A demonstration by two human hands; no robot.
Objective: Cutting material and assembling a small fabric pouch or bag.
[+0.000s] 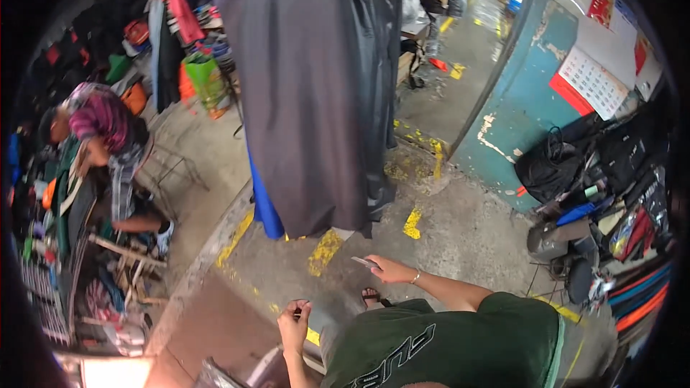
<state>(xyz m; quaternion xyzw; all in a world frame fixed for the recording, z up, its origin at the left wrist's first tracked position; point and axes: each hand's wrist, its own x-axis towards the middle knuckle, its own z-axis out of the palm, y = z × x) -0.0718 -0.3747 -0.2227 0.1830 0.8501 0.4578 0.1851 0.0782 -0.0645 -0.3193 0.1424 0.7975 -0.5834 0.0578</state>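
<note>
My right hand [392, 270] is closed around a small, flat, grey metallic tool [365, 262] whose narrow end points left; its exact kind is too small to make out. Lower and to the left, my left hand [293, 325] is raised with its fingers curled together. Something small and dark shows at its fingertips, but I cannot tell what it is. The hands are apart from each other. Ahead of them hangs a large dark grey-brown fabric sheet [298, 93], with shiny black sheeting [371, 86] along its right side. Neither hand touches it.
At the left, a seated person [108, 129] bends over a cluttered work table [79, 223]. A wooden stool [133, 262] stands nearby. On the right are a teal wall [507, 140] with a calendar [591, 82], and piled bags [553, 165]. Yellow marks [327, 251] line the concrete floor.
</note>
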